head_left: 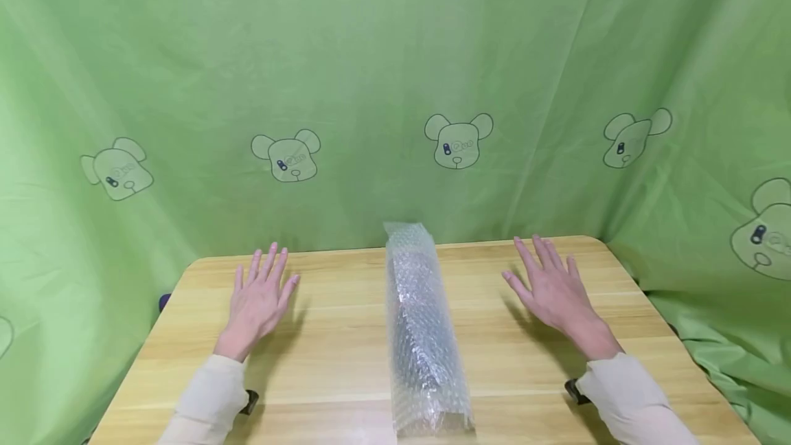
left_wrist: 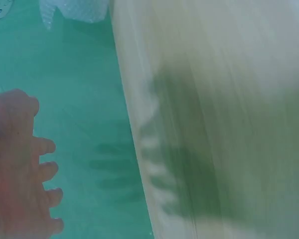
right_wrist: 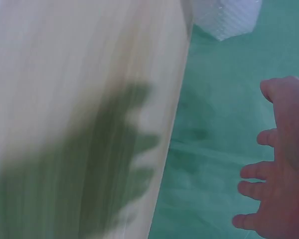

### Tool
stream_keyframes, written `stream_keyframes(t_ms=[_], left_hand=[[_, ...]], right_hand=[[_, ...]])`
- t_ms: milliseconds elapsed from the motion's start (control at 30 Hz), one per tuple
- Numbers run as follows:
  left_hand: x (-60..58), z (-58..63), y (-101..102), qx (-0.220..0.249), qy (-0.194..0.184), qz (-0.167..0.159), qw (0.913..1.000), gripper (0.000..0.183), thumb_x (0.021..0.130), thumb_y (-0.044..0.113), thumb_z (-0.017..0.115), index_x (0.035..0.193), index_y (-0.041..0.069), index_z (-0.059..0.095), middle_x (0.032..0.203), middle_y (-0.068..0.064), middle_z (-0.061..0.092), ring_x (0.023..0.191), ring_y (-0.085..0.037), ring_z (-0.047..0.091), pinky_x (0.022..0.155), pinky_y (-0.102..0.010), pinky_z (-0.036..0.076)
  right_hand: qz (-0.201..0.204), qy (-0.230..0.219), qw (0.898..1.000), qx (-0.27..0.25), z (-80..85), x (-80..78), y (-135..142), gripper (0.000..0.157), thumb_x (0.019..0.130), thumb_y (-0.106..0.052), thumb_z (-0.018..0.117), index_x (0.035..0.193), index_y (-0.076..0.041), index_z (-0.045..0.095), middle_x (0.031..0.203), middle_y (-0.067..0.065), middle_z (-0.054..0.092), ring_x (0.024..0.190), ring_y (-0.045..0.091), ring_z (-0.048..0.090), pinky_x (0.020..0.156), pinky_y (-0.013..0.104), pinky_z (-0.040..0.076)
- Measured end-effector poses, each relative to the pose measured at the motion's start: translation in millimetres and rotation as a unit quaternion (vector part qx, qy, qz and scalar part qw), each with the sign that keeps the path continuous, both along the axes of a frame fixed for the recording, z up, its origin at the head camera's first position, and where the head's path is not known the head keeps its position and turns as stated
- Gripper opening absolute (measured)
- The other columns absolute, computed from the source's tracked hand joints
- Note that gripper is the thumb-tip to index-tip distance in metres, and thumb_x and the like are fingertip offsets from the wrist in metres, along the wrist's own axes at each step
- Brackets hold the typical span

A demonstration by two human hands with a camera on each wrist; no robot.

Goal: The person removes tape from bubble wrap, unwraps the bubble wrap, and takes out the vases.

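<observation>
1. While laid lengthwise down the middle of the table (head_left: 334, 356), juts past the far edge at one end: a long, narrow piece of bubble wrap (head_left: 426, 321).
2. Probably set there to lie about evenly between left and right, with bare wood on each side and seemingly no prop beyond the tabletop.
3. Toward the far left corner, see the left hand (head_left: 256, 301): back upward, fingers straight and fanned, thumb apart, gripping nothing, well apart from the bubble wrap.
4. Toward the far right corner, see the right hand (head_left: 556, 297): likewise spread, holding nothing, fingertips near the far edge.
5. Seemingly poised above the wood rather than rested on it, to judge from the soft shadows (left_wrist: 189, 154); perhaps held wide so as to leave the bubble wrap untouched and in full sight.
6. Note clear film dimpled with small bubbles, roughly tubular, glossy along a crumpled ridge, uneven at the far end, folded at the near one. Cannot tell of any contents.
7. Find pale, streaked grain and rounded far corners on the table; beyond the far edge, a creased green curtain (head_left: 358, 40) printed with outlined bear heads (head_left: 457, 145).
</observation>
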State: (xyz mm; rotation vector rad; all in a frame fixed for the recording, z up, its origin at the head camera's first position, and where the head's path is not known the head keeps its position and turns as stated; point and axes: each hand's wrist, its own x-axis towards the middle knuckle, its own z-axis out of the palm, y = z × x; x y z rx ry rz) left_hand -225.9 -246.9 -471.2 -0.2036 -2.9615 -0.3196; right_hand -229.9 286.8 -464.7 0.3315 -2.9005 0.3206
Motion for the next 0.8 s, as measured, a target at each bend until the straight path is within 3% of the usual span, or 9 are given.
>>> stream_keyframes(t_ms=[300,567,700,800], left_hand=[[2.5,1.2,17.4,0.05,-0.014,-0.017,0.9985,0.071,0.108,0.056,0.02,0.163,0.011,0.018,0.171,-0.015,0.007,0.155,-0.045,0.01,0.123,-0.069,0.009],[6.8,0.5,43.5,0.148,-0.045,-0.041,0.9871,0.07,0.108,0.054,0.022,0.163,0.01,0.017,0.17,-0.019,0.006,0.155,-0.043,0.012,0.125,-0.061,0.014],[8.4,-4.9,54.6,0.194,-0.062,-0.051,0.9778,0.069,0.108,0.055,0.022,0.163,0.013,0.017,0.17,-0.018,0.008,0.155,-0.042,0.014,0.124,-0.064,0.016],[10.4,-9.4,59.4,0.224,-0.068,-0.059,0.9704,0.067,0.109,0.052,0.023,0.164,0.014,0.016,0.17,-0.019,0.01,0.155,-0.042,0.014,0.124,-0.065,0.015]], right_hand=[[0.006,-0.046,0.998,-0.044,13.3,9.8,-9.0,0.078,0.106,-0.056,0.037,0.164,-0.009,0.013,0.161,0.039,0.017,0.142,0.062,0.025,0.105,0.082,0.029],[0.045,-0.105,0.984,-0.135,19.4,11.7,-21.3,0.081,0.106,-0.054,0.039,0.164,-0.011,0.003,0.165,0.03,0.014,0.148,0.057,0.018,0.115,0.077,0.018],[0.059,-0.128,0.973,-0.183,20.6,16.0,-27.7,0.082,0.106,-0.055,0.04,0.164,-0.014,0.001,0.168,0.025,0.01,0.15,0.054,0.015,0.117,0.076,0.015],[0.064,-0.134,0.967,-0.206,19.9,20.0,-32.3,0.081,0.106,-0.054,0.041,0.165,-0.016,0.0,0.166,0.029,0.014,0.147,0.056,0.023,0.115,0.077,0.019]])
